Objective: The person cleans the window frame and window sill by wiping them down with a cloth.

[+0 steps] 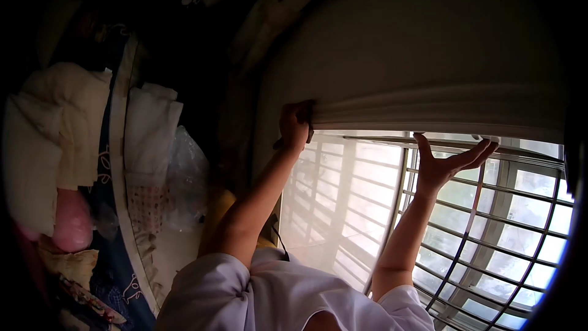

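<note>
A wide pale cloth (429, 101) hangs across the upper right, its folded lower edge running sideways above a barred window (490, 227). My left hand (296, 125) is closed around the left end of that edge, the fingers partly in shadow. Farther right, my right hand (450, 162) touches the underside of the same edge with thumb and fingertips, the thumb spread well away from the fingers. Nothing shows between the thumb and fingers of my right hand. A thin rail passes just behind it.
Bright light with bar shadows falls on a pale wall (343, 202) below the cloth. At the left lie folded cream cloths (67, 122), a white cloth (150, 135), a clear plastic bag (187, 178) and a pink bundle (73, 220).
</note>
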The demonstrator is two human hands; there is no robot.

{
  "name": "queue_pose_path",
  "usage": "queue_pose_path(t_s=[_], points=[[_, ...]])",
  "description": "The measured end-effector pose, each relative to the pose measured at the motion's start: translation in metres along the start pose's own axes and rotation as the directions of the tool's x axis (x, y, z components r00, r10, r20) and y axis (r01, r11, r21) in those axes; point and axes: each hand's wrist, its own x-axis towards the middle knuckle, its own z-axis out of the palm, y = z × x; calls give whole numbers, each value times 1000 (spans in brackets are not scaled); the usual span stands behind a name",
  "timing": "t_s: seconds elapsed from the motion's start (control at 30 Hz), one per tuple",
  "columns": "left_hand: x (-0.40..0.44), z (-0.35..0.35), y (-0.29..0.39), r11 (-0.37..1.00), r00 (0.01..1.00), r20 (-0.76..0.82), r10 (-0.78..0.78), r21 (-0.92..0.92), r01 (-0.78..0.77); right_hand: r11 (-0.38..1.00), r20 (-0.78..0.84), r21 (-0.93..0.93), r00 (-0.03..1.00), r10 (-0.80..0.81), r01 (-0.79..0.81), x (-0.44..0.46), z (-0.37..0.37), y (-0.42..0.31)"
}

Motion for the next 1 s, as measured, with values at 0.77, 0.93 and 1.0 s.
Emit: queue_pose_path(t_s=[0.77, 0.93, 1.0], points=[[-42, 6, 48, 925, 923, -121, -366, -152, 347, 1000, 24, 15, 999, -23, 23, -8, 2, 8], [-52, 14, 110, 939, 990, -27, -137, -321, 121, 996, 49, 55, 997, 65, -68, -13, 0, 0], [-49, 10, 152, 951, 980, -116, 159, -248, -184, 994, 51, 81, 997, 64, -68, -12, 2, 1]])
